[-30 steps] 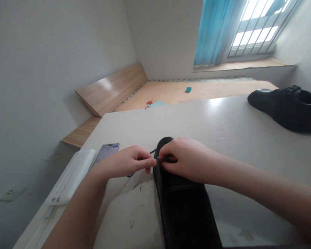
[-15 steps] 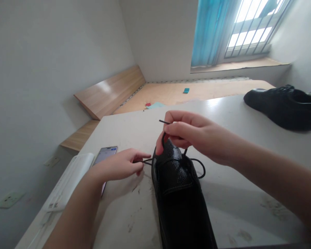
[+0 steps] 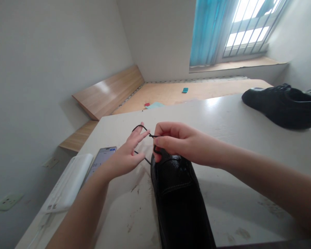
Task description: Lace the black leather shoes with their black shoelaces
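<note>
A black leather shoe [image 3: 180,193] stands on the white table, toe end away from me, its tongue and opening facing up. Over its front part, my right hand [image 3: 172,140] pinches the black shoelace, whose short tip sticks out leftward. To the left of the shoe, my left hand [image 3: 128,154] has its fingers stretched out and apart. A loop of the shoelace [image 3: 144,127] passes around those fingers, one strand running back to the shoe's left side. The folded fingers of my right hand partly hide the lace.
A phone [image 3: 103,155] and a white power strip-like device [image 3: 69,183] lie at the left under and beside my left forearm. Another black shoe [image 3: 280,105] stands at the back right. Beyond the table [image 3: 124,124] is a wooden surface [image 3: 209,90].
My left hand has turned upward and spread its fingers, with the lace now looped around them. My right hand has moved slightly left and down, still pinching the lace.
</note>
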{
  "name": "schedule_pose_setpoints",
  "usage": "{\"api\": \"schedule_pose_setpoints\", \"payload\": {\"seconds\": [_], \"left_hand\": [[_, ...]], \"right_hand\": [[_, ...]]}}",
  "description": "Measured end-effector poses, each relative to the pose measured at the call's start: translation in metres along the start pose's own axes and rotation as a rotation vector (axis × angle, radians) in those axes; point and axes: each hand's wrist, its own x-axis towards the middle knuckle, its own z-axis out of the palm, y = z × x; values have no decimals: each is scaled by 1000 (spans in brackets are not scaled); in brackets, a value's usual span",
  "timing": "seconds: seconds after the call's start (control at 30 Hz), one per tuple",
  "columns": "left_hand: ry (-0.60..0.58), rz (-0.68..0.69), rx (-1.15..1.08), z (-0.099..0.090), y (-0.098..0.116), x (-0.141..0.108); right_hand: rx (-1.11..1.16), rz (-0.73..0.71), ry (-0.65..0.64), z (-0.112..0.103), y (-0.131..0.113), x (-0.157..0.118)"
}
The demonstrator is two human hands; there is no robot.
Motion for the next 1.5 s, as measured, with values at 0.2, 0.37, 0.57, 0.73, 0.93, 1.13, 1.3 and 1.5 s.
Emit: {"api": "schedule_pose_setpoints", "payload": {"seconds": [0.2,0.37,0.57,0.73,0.93,1.13,1.3,1.5], "left_hand": [[317,220,-363,-6,3,2],[544,133,-482,-3,-4,9],[746,138,-939,-13,2,9],[798,296,-1190,-40,10,-7],[608,264,-1122,-51,23,-23],[579,-12,-929,-26,26,-7],[436,-75,-508,-7,25,-4],[298,1,-637,1,24,-4]], "right_hand": [[33,81,64,-2,-1,1],[-11,75,51,0,3,2],[-190,63,64,8,28,9],[-109,3,-1,14,35,13],[58,-57,31,8,19,11],[142,-302,52,-21,-34,-17],[165,-599,453,-56,-65,-43],[108,-268,282,-40,-31,-15]]}}
